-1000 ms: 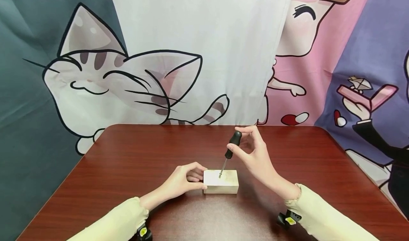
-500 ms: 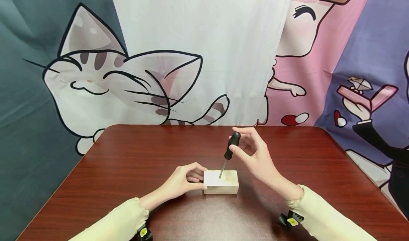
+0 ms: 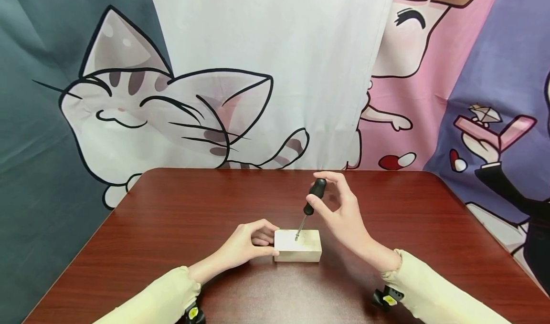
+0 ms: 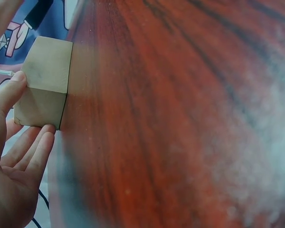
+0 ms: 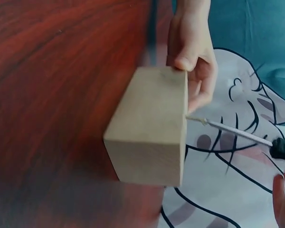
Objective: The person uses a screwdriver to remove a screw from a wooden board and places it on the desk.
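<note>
A pale wooden block (image 3: pixel 298 256) lies on the table. My left hand (image 3: pixel 242 243) grips its left end between thumb and fingers, as the left wrist view also shows on the block (image 4: pixel 47 66). My right hand (image 3: pixel 345 214) pinches the black handle of a screwdriver (image 3: pixel 316 190), which leans with its top to the right. In the right wrist view the metal shaft (image 5: pixel 237 131) meets a small screw (image 5: pixel 195 118) that stands out of the block's top face.
The reddish-brown wooden table (image 3: pixel 193 195) extends around the block. Behind it hangs a curtain (image 3: pixel 275 28) printed with a cartoon cat and other figures.
The screwdriver handle has tipped slightly left and then back right, with small shifts of my right fingers and wrist. My left hand keeps its hold on the block.
</note>
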Tool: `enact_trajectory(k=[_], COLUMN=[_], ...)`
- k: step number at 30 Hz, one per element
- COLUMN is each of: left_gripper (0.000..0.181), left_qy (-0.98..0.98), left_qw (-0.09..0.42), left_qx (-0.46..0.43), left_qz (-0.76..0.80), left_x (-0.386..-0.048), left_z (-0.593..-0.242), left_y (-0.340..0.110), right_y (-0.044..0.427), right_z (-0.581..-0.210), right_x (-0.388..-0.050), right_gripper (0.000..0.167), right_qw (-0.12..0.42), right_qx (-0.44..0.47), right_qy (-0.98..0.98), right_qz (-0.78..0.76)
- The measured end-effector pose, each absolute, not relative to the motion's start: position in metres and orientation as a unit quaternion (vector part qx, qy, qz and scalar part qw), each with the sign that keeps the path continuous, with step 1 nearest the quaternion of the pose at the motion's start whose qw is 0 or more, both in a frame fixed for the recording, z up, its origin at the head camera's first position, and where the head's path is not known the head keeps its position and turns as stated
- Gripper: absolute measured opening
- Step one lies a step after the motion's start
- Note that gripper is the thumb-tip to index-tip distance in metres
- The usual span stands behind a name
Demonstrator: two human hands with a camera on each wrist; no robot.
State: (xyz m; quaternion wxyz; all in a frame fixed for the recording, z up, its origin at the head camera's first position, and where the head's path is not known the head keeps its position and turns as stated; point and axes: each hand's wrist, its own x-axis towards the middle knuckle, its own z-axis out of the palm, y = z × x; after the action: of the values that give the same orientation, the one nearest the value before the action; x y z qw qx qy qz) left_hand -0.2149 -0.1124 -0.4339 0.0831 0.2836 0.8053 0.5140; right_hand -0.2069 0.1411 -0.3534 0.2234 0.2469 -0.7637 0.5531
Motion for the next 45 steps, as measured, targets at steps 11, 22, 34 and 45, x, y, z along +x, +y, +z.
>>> enact_trajectory(k=[11,22,34,45], left_gripper=[0.043,0.041,0.042,0.043], left_qy=[0.807,0.806,0.807,0.807], left_qw=[0.083,0.084,0.083,0.086], left_qx=[0.284,0.286,0.282,0.281], left_qz=[0.511,0.511,0.512,0.512], left_x=[-0.215,-0.215,-0.214,-0.214], left_z=[-0.433,-0.433,-0.434,-0.433], left_y=[-0.113,-0.112,-0.112,-0.113], right_y=[0.143,0.147,0.140,0.147], right_z=[-0.351,-0.341,-0.346,-0.337], right_x=[-0.206,-0.209,-0.210,-0.212], right_gripper=[0.047,0.050,0.040,0.041], right_qw=[0.229,0.130,0.164,0.114], right_qx=[0.220,0.302,0.263,0.276], right_qy=[-0.757,-0.749,-0.739,-0.745], right_qz=[0.571,0.575,0.599,0.596])
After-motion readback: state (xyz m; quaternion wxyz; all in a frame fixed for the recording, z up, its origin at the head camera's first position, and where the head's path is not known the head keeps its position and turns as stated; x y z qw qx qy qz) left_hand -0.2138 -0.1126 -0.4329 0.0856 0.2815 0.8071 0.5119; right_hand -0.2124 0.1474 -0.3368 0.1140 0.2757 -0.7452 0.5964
